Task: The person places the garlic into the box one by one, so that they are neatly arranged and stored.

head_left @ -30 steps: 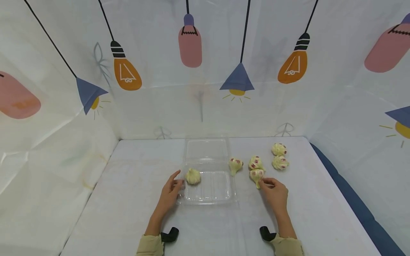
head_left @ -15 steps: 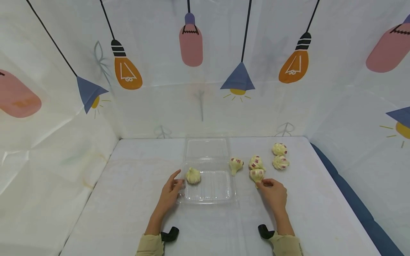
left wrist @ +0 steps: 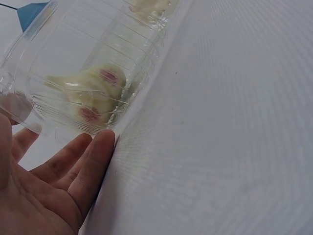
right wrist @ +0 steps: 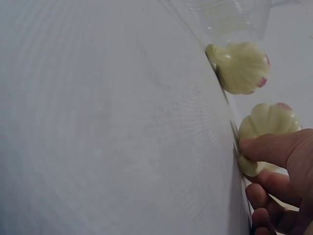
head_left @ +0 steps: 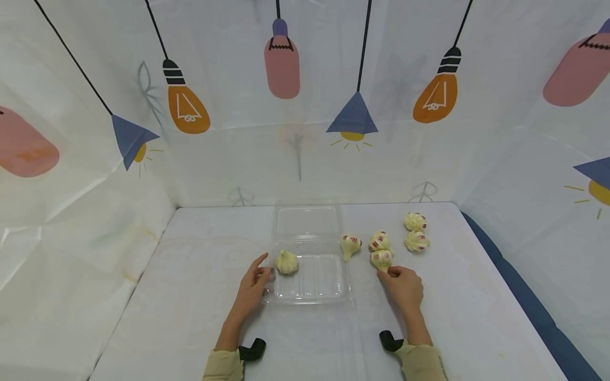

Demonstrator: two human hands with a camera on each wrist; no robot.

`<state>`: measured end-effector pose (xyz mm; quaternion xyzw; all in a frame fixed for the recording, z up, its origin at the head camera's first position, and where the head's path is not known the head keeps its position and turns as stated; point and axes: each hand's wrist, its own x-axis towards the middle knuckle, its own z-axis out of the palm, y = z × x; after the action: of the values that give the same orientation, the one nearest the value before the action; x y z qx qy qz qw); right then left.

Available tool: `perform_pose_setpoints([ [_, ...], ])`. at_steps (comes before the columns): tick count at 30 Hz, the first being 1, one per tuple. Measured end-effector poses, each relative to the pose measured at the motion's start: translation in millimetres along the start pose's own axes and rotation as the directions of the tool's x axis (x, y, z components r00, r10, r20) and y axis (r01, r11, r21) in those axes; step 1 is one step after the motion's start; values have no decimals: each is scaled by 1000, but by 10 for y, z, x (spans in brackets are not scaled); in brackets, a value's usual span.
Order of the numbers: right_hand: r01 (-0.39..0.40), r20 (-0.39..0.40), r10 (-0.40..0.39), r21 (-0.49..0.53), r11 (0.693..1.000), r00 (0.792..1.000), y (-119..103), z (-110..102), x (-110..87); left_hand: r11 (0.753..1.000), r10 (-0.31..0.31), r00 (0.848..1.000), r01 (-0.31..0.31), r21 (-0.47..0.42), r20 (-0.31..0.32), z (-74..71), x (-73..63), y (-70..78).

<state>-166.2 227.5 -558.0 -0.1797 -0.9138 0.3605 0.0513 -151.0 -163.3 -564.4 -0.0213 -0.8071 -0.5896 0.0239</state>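
In the head view, my right hand (head_left: 404, 288) pinches the stem of a pale garlic bulb (head_left: 382, 259) between thumb and fingers. The bulb touches another garlic bulb (head_left: 380, 241) behind it. The right wrist view shows my thumb and fingers on the gripped garlic's neck, low by the table. My left hand (head_left: 254, 283) rests at the left edge of a clear plastic clamshell box (head_left: 310, 302), whose lid is folded back. Straight, relaxed fingers touch the box's side in the left wrist view. One garlic bulb (head_left: 287, 262) lies inside, at the box's left.
Beside the box's right edge lies a garlic bulb (head_left: 350, 247). Two more, a front bulb (head_left: 416, 241) and a back bulb (head_left: 415, 221), sit at the far right. A white cloth covers the table (head_left: 190, 317); printed curtains (head_left: 305, 159) enclose its back and sides.
My right hand has shifted slightly to the left around the garlic's stem, and the bulb has turned or tilted slightly. My left hand and the box stay in place.
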Motion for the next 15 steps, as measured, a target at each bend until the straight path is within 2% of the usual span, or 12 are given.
perform_pose_setpoints([
  [2,8,-2,-8,2,1000,1000,-7,1,0,1000,-12,1000,12,-1,4,-3,-6,40],
  [9,21,-25,-19,57,998,999,-31,-2,-27,1000,1,999,0,-10,35,-55,-109,392],
  [15,51,-108,-35,148,988,994,-51,21,-31,1000,-15,999,15,-4,43,-61,-120,445],
])
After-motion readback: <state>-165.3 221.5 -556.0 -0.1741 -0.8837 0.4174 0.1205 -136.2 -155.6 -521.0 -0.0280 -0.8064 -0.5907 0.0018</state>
